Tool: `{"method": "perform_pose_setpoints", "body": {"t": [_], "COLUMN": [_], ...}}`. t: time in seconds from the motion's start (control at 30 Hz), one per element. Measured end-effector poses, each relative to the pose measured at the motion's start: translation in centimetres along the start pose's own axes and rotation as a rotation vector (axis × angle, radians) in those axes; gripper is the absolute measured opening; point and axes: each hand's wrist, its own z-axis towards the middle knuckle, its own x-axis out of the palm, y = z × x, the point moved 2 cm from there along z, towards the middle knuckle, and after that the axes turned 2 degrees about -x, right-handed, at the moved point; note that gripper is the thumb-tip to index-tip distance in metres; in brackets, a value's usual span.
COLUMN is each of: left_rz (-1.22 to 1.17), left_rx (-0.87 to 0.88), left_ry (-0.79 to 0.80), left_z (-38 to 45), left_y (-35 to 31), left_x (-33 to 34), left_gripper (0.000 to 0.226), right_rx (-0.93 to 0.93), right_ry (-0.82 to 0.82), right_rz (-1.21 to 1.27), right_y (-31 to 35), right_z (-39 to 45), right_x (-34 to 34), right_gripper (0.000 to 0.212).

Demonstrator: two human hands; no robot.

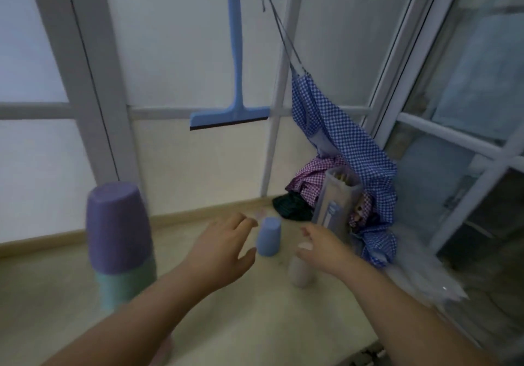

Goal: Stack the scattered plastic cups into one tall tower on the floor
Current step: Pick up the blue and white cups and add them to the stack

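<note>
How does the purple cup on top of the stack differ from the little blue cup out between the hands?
The purple cup sits on a green cup; the blue cup stands alone on the floor. The purple cup is nearer the camera and looks larger. Both are upside down, and neither hand touches them.

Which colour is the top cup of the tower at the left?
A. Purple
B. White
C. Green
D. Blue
A: the purple cup sits upside down over a green cup at the left; the blue cup stands apart on the floor.
</note>
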Motion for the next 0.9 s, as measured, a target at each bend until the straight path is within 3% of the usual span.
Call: {"method": "perform_pose_setpoints", "body": {"t": [0.2,0.3,0.43,0.67,0.9], "left_rz": [-0.057,-0.06,-0.016,0.078,0.115], "left_rx": [-0.291,-0.362,-0.397,-0.475,-0.465], "left_ry": [0.195,0.26,0.328,0.529,0.519], "left_z": [7.2,10.5,13.7,17.3,15.6], "left_y": [2.6,3.5,4.5,4.4,4.2], "left_x": [10.5,14.4,18.2,22.4,20.1], "left_gripper": [0.05,0.053,0.067,0.077,0.067], "right_rx": [-0.066,-0.143,-0.231,-0.313,-0.272], "right_ry": [0.195,0.293,0.302,0.303,0.346], "right_rz": [-0.17,-0.234,-0.201,-0.235,-0.204], "right_y": [-7.6,-9.9,-11.7,-12.2,-11.6], "right_z": [6.9,9.2,10.1,10.6,10.6], "right_x": [3.4,5.2,6.5,6.8,5.7], "right_gripper": [0.069,0.069,0.071,0.078,0.074]}}
